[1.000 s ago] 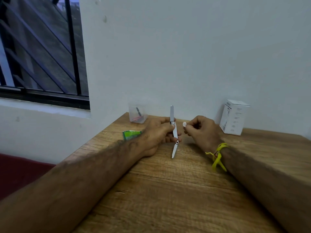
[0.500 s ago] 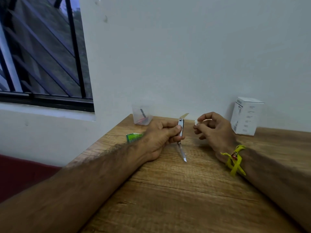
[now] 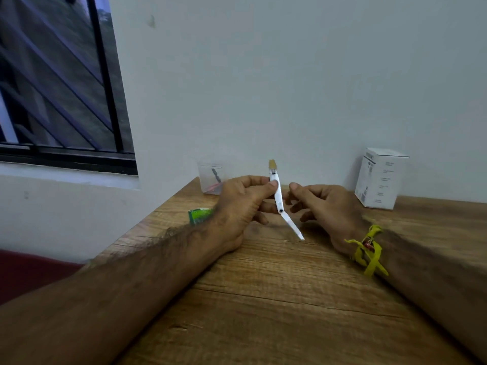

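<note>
1 folding tool: upright, near far edge of table, blade angled down.
Left hand: thumb and fingers pinch the tool.
Right hand: curled just beside it; grip unclear.

The left hand pinches a small metal clipper, nearly upright above the wooden table. A thin blade is swung out from the clipper's lower end. The right hand, fingers curled, sits just beside the clipper; whether they touch is unclear. A clear cup, a green packet and a white box lie near the wall.
</note>
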Motion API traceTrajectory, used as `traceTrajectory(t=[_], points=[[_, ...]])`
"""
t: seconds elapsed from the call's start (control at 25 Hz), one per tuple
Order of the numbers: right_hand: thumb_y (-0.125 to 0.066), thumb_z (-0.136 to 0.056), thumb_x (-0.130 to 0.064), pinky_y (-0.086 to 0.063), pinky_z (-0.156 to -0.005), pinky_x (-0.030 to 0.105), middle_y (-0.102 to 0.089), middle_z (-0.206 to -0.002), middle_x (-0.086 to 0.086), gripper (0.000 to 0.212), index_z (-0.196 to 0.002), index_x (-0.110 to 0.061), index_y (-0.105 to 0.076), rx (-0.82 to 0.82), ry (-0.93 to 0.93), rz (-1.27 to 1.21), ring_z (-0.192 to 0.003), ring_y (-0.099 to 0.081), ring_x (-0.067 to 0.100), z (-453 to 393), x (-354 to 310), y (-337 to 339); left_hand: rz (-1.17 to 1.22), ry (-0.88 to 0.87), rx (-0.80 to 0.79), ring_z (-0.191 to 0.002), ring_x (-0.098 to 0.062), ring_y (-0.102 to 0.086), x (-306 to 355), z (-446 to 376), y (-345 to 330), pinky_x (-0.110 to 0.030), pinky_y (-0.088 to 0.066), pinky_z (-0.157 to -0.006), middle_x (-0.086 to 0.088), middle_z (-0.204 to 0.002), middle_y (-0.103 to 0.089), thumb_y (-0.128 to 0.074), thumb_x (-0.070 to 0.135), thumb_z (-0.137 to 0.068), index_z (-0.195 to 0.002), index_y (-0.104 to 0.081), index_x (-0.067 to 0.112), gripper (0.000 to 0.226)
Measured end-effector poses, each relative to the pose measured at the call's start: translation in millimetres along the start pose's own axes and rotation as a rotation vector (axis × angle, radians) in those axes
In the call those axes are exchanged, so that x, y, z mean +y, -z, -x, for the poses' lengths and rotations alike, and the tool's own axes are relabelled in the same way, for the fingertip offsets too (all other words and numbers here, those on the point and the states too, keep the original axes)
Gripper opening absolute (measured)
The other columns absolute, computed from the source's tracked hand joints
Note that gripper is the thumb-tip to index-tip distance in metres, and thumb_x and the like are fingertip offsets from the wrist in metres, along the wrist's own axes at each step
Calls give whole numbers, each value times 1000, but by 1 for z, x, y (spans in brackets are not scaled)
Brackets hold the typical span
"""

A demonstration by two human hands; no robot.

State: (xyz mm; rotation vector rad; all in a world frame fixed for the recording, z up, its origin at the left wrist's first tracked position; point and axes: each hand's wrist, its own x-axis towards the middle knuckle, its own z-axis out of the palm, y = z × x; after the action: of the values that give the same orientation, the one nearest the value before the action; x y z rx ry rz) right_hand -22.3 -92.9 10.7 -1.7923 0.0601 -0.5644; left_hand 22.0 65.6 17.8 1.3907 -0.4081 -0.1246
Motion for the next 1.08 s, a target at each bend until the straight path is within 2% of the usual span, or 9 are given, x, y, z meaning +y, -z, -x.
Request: traceTrajectory(t=[0.08, 0.2, 0.28, 0.4, 0.52, 0.68, 0.8, 0.92, 1.08], points=[[-67, -91, -35, -53, -59, 20, -75, -77, 6, 26, -83, -15, -81, -99, 13, -23, -60, -63, 6, 8, -8, -2, 53, -45, 82, -72, -22, -75, 5, -3, 4, -20, -42, -39, -10, -92, -79, -68, 15, -95, -112, -64, 1, 23], [-72, -85, -35, -48, -55, 18, -74, -77, 8, 26, -83, -11, -80, -244, 53, 82, -61, -60, 7, 12, -9, -3, 82, -87, 170, -71, -19, -76, 11, -8, 11, -19, -44, -41, -7, -90, -79, -67, 16, -96, -113, -64, 2, 22], [-77, -81, -31, -43, -51, 17, -71, -71, 9, 21, -80, -9, -79, -268, 56, 126, -59, -55, 10, 9, -7, -3, 85, -96, 210, -67, -17, -75, 12, -10, 15, -19, -44, -41, -7, -88, -79, -67, 16, -96, -112, -64, 2, 22], [-76, -82, -24, -50, -59, 21, -74, -78, 11, 17, -85, -8, -79, -214, 71, 59, -63, -60, 9, 7, -5, 0, 58, -101, 220, -63, -16, -74, 11, -12, 16, -20, -44, -41, -9, -86, -79, -67, 14, -95, -112, -63, 0, 21], [-74, -84, -21, -52, -58, 21, -73, -79, 13, 17, -90, -5, -77, -124, 71, -8, -60, -61, 4, 2, -2, 0, -72, -137, 143, -62, -19, -73, 8, -10, 16, -21, -44, -40, -10, -85, -79, -69, 13, -94, -110, -63, 1, 20], [-77, -80, -22, -50, -63, 29, -74, -78, 10, 20, -92, -6, -77, -109, -4, -144, -71, -63, 12, -2, 3, 0, -295, -154, -61, -62, -25, -74, 4, -5, 12, -21, -44, -38, -13, -82, -78, -72, 15, -92, -108, -64, 2, 22], [-77, -77, -23, -49, -62, 27, -75, -77, 3, 21, -91, -6, -77, -157, -29, -173, -72, -63, 10, -3, 4, 2, -245, -115, -115, -59, -25, -72, 2, -4, 15, -21, -45, -38, -18, -85, -77, -73, 13, -91, -106, -64, -1, 22], [-77, -73, -26, -46, -62, 27, -75, -86, 8, 34, -97, -2, -75, -224, -81, -254, -77, -64, 13, -4, 5, 4, -170, -86, -163, -57, -24, -70, 0, -2, 13, -21, -47, -41, -18, -81, -76, -72, 10, -90, -98, -66, 2, 13], [-74, -80, -25, -44, -65, 27, -72, -102, 17, 41, -108, 3, -72, -294, -116, -286, -91, -62, 22, -7, 7, 6, -50, -97, -159, -55, -23, -71, -4, 0, 9, -24, -57, -51, -17, -73, -74, -73, 4, -88, -95, -67, 0, 10]])
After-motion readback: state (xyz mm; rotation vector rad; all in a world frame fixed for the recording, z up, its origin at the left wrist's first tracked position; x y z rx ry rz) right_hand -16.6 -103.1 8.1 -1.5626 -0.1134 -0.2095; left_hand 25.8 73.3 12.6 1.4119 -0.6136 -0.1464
